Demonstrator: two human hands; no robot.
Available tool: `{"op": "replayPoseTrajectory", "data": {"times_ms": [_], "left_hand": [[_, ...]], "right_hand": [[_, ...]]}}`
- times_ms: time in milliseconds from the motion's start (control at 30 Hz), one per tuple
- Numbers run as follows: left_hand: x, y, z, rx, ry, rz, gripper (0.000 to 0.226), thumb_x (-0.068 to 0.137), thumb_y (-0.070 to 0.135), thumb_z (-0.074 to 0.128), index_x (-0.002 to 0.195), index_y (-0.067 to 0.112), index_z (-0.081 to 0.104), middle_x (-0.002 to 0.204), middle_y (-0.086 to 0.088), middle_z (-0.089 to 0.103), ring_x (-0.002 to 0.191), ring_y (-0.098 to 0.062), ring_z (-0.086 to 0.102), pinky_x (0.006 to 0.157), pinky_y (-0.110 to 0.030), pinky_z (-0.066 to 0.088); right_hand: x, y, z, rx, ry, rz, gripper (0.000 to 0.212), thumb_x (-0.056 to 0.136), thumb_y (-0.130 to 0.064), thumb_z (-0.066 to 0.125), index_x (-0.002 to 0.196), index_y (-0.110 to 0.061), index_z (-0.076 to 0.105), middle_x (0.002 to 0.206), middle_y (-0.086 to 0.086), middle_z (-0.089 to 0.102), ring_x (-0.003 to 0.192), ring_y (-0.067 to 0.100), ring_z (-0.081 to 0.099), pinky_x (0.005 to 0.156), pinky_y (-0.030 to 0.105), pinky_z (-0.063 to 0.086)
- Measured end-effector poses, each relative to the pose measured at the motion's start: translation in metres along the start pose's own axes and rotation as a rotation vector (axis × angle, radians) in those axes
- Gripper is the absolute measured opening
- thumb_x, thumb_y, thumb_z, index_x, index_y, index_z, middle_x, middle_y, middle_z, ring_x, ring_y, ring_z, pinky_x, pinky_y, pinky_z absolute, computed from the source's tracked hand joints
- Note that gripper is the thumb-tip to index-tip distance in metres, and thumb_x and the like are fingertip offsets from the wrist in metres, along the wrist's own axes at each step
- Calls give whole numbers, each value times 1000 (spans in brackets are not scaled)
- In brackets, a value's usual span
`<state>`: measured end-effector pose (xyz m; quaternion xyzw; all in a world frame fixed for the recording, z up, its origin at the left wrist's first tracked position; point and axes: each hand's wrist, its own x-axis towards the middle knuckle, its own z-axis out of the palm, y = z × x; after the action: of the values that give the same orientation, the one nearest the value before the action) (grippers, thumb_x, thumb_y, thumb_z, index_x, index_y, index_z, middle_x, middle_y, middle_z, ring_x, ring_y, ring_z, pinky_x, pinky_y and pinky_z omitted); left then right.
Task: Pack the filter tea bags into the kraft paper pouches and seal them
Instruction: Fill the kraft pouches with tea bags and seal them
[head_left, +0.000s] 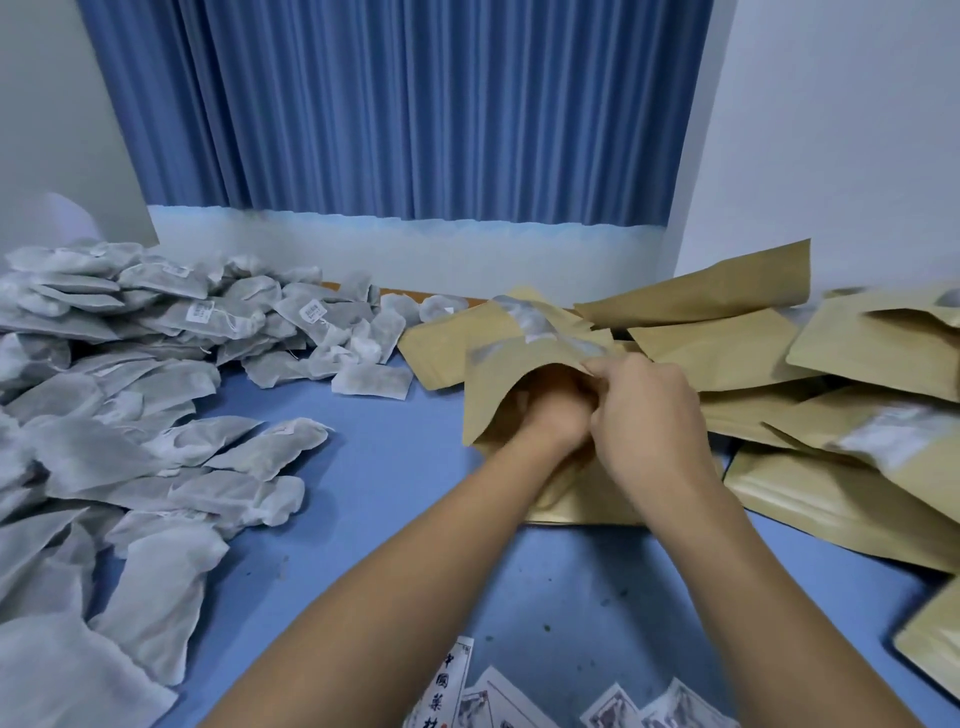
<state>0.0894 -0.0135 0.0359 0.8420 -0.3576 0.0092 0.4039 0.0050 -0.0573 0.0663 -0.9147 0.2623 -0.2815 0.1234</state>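
Mid-worktop (395, 467): left hand (550, 415) is pushed into the mouth of one pouch (493, 400). Its fingers are hidden inside, so its grasp cannot be told. The right hand (649, 415) fingers pinch the mouth edge, holding it open. At left, tea bags (156, 364) lie loose in a large heap. At right, other pouches (857, 353) are piled; whether filled or sealed, cannot tell. Judged: filling step, most work left.

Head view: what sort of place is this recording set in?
Most likely a small hand-packing station in an ordinary room, not a factory line: a blue table heaped with tea bags, loose paper pouches piled at the right, and a blue curtain between plain walls behind.
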Motion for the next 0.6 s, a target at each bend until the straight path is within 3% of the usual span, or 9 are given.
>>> {"op": "replayPoseTrajectory", "data": {"times_ms": [67,167,233,267,300,333,433,533,600], "left_hand": [[-9,-1,8,-71,17,66,4,98,17,52,102,18,52,109,-9,64,107,-23,56,102,-41,45],[-54,-10,5,-72,349,385,28,97,10,53,123,11,63,123,-6,64,117,-21,57,104,-30,42],[-91,-16,-1,-214,450,694,23,93,1,52,108,3,69,105,-8,65,97,-24,61,87,-32,49],[-112,-19,-1,-279,462,717,20,90,0,51,94,6,69,88,-5,63,79,-21,58,72,-31,48],[-129,-21,1,-389,438,599,19,87,2,50,83,12,67,72,-1,57,64,-17,51,59,-29,42],[-143,-20,1,-569,382,341,19,83,8,50,76,18,63,60,1,49,53,-16,43,49,-28,34],[-161,-21,5,-1028,130,-410,2,81,18,55,80,16,56,52,-3,44,42,-22,42,42,-25,25],[-150,-25,-3,-1368,-42,-518,36,85,35,77,107,12,60,86,-5,73,75,-23,71,51,-31,48],[-142,-20,-13,-1534,-223,-432,60,74,57,80,120,21,68,119,-6,73,108,-24,70,85,-44,57]], "right_hand": [[4,9,-5,33,59,68,36,79,-6,48,100,-24,72,81,10,61,76,36,52,69,34,49],[2,16,-10,112,133,64,38,77,-5,48,97,-27,73,74,7,63,71,34,54,66,35,50],[-3,16,-11,153,149,67,45,77,-3,48,103,-31,72,74,5,64,72,34,55,68,35,51],[-5,16,-12,157,159,74,51,77,-1,47,109,-33,71,75,6,63,72,34,53,68,33,49],[-6,16,-12,154,169,82,56,78,1,46,115,-34,70,78,8,64,74,34,52,68,32,46],[-7,17,-13,159,179,94,59,80,2,46,120,-34,69,83,10,66,76,34,52,69,31,45],[-11,19,-22,211,174,91,61,85,2,43,125,-37,68,100,10,72,81,30,55,73,27,45],[-29,18,-31,214,167,13,66,83,7,42,120,-40,70,107,2,74,90,27,62,74,22,43],[-49,20,-33,204,105,-63,68,81,11,43,118,-37,72,114,-3,74,106,22,65,86,20,47]]}}
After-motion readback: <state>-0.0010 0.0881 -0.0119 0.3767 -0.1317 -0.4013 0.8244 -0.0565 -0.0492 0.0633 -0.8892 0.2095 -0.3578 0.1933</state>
